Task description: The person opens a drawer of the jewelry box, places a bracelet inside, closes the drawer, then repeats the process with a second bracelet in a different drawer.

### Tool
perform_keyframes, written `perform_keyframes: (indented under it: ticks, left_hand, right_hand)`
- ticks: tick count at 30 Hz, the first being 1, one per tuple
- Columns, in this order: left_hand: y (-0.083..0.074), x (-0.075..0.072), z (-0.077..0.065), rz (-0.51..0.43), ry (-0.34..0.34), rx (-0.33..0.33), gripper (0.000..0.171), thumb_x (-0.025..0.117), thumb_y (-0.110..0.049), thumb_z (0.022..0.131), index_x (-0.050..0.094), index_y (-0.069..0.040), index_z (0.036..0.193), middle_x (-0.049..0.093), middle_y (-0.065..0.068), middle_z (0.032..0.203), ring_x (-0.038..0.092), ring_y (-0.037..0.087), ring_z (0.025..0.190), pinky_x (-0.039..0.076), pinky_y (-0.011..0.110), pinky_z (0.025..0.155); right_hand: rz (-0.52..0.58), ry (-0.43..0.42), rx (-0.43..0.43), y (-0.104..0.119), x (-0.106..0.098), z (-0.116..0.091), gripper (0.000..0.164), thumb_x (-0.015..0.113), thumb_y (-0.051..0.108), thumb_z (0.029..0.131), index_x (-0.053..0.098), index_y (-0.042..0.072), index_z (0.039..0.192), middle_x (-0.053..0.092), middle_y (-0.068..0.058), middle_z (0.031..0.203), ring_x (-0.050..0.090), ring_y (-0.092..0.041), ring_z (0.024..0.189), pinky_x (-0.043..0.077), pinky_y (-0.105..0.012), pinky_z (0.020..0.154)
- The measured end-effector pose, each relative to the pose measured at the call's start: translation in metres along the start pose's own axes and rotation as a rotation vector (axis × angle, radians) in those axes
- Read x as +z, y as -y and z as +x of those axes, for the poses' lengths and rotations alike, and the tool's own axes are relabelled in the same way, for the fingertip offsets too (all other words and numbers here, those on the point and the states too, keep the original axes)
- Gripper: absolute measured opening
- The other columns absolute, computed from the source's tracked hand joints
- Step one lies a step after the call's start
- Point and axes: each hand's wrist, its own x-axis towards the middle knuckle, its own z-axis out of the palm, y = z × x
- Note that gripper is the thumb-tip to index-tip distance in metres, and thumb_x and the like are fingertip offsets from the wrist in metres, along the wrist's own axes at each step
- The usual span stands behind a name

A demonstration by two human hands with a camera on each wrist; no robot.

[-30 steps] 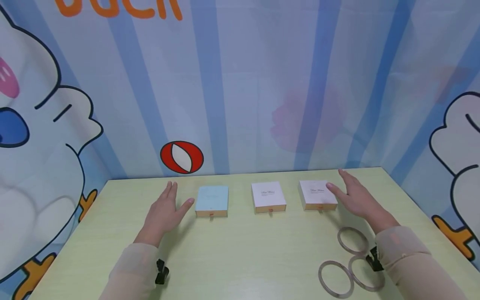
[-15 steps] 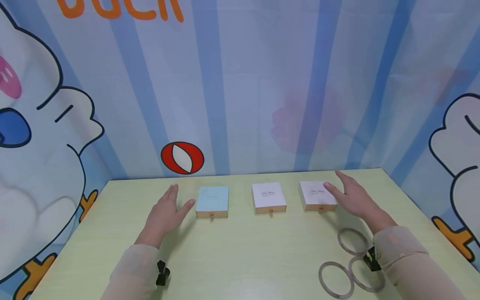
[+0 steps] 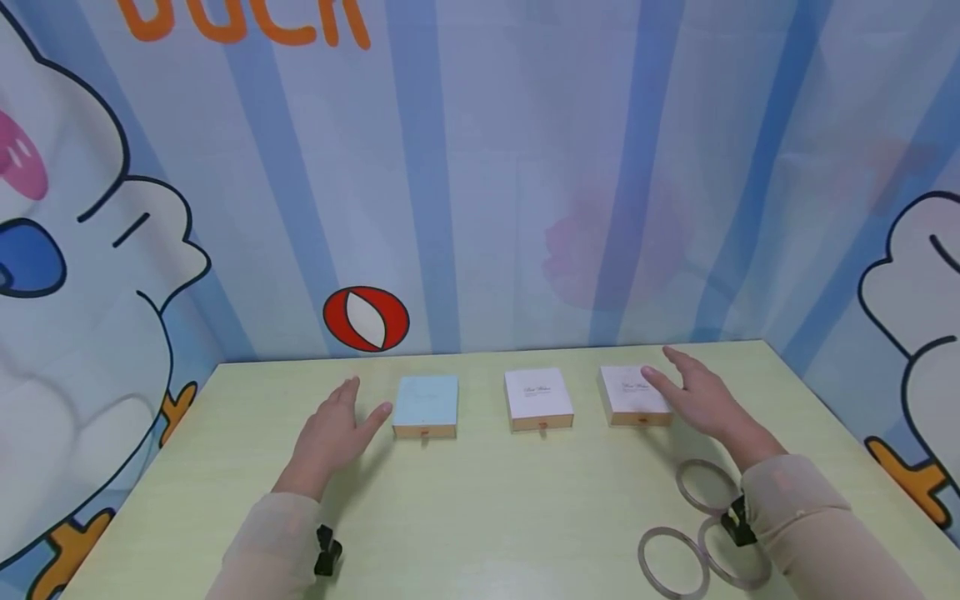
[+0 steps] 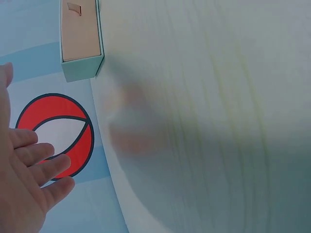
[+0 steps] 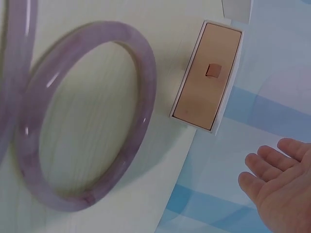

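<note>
My left hand (image 3: 330,435) hovers over the table, fingers straight, just left of a light blue drawer box (image 3: 426,402). That box shows its tan front with a small pull tab in the left wrist view. Close by the right-hand white drawer box (image 3: 628,395) is my right hand (image 3: 703,402), fingers extended and holding nothing; its thumb overlaps the box's corner in the head view. Another white drawer box (image 3: 537,395) stands between the two. Three pale purple bangles (image 3: 673,563) lie at the front right, partly under the right wrist; one bangle (image 5: 146,97) looms large in the right wrist view.
The pale wooden table (image 3: 480,517) ends at the back against a striped blue cloth backdrop (image 3: 510,192) with cartoon duck prints. More of this backdrop closes in both sides. Each wrist wears a black clip mount (image 3: 327,550).
The right hand has drifted slightly left, its thumb further over the white box. The left hand stays nearly in place, and the head view has tilted up a little. Boxes and bangles have not moved.
</note>
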Motion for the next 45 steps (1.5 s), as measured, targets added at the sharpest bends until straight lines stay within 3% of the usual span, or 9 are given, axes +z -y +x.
perform_keyframes:
  ticks: [45]
  left_hand:
    - [-0.007, 0.01, 0.004, 0.034, 0.014, 0.001, 0.086, 0.041, -0.062, 0.092, 0.027, 0.004, 0.146, 0.035, 0.027, 0.146, 0.035, 0.044, 0.133, 0.032, 0.056, 0.106]
  right_hand:
    - [0.045, 0.016, -0.031, 0.027, 0.019, 0.006, 0.079, 0.04, 0.058, 0.095, 0.029, -0.002, 0.145, 0.037, -0.027, 0.144, 0.039, -0.044, 0.13, 0.033, -0.058, 0.103]
